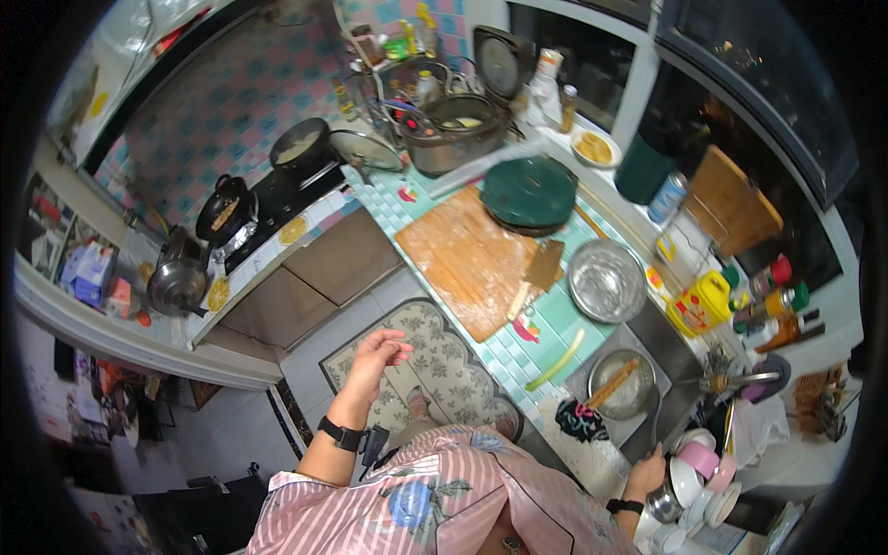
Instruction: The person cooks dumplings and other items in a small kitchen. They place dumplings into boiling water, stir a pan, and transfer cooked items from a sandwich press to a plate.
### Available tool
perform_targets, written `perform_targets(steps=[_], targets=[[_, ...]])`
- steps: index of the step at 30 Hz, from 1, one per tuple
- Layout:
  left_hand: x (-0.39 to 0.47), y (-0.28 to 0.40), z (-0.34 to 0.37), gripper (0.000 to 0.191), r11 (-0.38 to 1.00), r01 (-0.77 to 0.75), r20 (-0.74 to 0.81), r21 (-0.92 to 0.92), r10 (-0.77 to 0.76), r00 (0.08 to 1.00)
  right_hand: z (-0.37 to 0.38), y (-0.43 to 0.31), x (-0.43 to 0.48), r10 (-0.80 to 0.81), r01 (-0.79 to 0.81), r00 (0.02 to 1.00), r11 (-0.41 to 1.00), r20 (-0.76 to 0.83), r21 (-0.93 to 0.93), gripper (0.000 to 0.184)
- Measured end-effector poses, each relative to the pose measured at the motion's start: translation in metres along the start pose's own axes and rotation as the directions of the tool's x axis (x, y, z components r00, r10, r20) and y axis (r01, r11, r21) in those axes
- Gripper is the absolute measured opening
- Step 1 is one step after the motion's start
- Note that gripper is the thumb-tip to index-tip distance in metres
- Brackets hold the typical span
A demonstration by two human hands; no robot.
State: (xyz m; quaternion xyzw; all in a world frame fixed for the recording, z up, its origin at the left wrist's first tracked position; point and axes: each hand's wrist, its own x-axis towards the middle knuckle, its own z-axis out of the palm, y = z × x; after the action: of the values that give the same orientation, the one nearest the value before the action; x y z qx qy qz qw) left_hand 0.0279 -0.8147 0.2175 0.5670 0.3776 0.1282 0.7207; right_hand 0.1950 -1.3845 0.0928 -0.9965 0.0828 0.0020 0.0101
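My left hand (381,349) is raised over the patterned floor mat (444,361), its fingers loosely bent and nothing seen in them. Down at the lower right, my right hand (646,474) reaches to the edge of a pile of bowls and cups, beside a white bowl (685,481) and a metal cup (664,504); whether it grips anything cannot be told. Left of that pile, a metal bowl (622,385) with a wooden rolling pin (613,383) across it stands at the sink. A floured wooden board (451,257) bears a cleaver (544,267) on the counter.
A green onion stalk (556,361) and a large metal bowl (605,281) lie near the sink (676,357). A green lid (530,191) overlaps the board's far edge. Beyond is an open electric cooker (454,135). At left, pans (300,149) stand on the stove (277,205).
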Motion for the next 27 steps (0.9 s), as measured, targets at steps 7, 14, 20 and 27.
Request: perform_targets(steps=[7,14,20,27], targets=[[0.029,-0.003,-0.117,0.024,0.995,-0.057,0.005,-0.083,0.057,0.998,-0.022,-0.081,-0.028,0.271,-0.255,0.96,0.95,-0.065,0.182,0.041],[0.041,-0.01,-0.304,0.024,0.984,-0.061,-0.289,-0.166,0.01,0.957,-0.076,-0.305,-0.046,-0.212,-0.234,0.966,-0.491,0.146,0.839,0.029],[0.046,-0.013,-0.385,0.023,0.944,-0.17,-0.403,-0.282,0.044,0.914,-0.153,-0.542,-0.078,-0.689,-0.588,0.72,-0.544,0.083,0.599,0.034],[0.059,-0.015,-0.444,0.023,0.906,-0.224,-0.573,-0.359,-0.024,0.819,-0.172,-0.777,-0.107,-0.948,-0.817,0.314,-0.247,0.043,0.521,0.037]])
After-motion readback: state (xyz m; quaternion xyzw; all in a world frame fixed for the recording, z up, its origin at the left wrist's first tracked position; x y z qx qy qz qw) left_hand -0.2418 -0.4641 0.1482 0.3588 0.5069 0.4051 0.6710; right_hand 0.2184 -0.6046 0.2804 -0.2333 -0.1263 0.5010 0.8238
